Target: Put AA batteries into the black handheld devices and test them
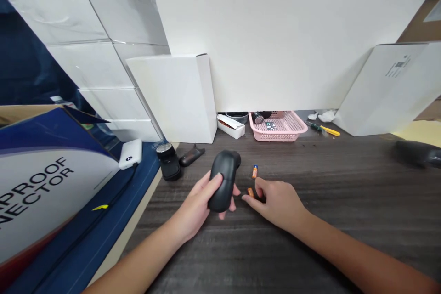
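My left hand (201,204) is wrapped around a black, rounded device (223,181) with a smooth casing and a short protruding part at its top. It is held above the dark tabletop, tilted upright. Just to its right, my right hand (279,202) is closed, with an orange battery (251,192) at its thumb and forefinger. A second battery (255,171), orange with a blue end, lies on the table just beyond the right hand.
A black device with a round lens (166,161) and a small dark piece (191,156) lie at left. Behind are a small white box (230,127), a pink basket (277,136), and a yellow-handled tool (330,131). A blurred black object (416,153) lies far right.
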Action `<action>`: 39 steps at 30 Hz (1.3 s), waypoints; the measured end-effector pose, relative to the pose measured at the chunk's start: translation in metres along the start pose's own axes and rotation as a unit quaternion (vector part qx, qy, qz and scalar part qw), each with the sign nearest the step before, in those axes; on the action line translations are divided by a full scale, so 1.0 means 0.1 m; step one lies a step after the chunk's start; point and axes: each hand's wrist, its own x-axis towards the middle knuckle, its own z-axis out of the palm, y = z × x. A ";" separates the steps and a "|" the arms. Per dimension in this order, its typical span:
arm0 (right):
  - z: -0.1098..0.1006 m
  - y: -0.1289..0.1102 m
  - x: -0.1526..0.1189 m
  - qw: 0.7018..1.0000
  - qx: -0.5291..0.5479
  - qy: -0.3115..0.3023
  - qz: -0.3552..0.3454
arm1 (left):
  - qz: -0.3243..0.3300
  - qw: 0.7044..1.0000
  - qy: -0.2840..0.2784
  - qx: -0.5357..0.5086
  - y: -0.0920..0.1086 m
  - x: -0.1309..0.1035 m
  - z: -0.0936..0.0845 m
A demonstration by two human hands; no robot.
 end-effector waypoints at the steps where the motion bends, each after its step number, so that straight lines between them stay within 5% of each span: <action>1: 0.00 0.00 -0.01 1.000 -0.007 -0.009 -0.004 | 0.002 0.999 0.013 0.036 -0.03 0.01 0.00; 4: -0.01 0.01 -0.01 1.000 -0.007 -0.020 -0.014 | 0.031 0.977 0.039 0.207 -0.09 0.02 -0.03; 7: -0.02 0.03 -0.01 1.000 0.007 -0.018 -0.023 | 0.156 0.877 0.045 0.453 -0.07 0.02 -0.10; 10: -0.01 0.04 -0.01 0.999 0.036 -0.016 -0.028 | 0.235 0.798 0.040 0.553 -0.05 0.01 -0.14; 16: -0.04 0.08 0.01 0.958 0.282 0.026 -0.046 | 0.255 0.766 0.044 0.588 -0.07 -0.03 -0.12; 22: -0.05 0.09 -0.04 0.915 0.400 0.045 -0.041 | 0.236 0.775 0.086 0.580 -0.11 -0.01 -0.15; 28: -0.06 0.04 -0.09 0.914 0.398 0.026 -0.079 | 0.222 0.795 0.074 0.560 -0.09 -0.02 -0.13; 35: -0.06 0.02 -0.08 0.916 0.388 0.013 -0.098 | 0.002 0.943 0.051 0.329 -0.09 0.00 -0.03; 39: -0.09 0.00 -0.08 0.926 0.366 0.015 -0.094 | -0.037 0.978 0.044 0.202 -0.12 0.06 -0.04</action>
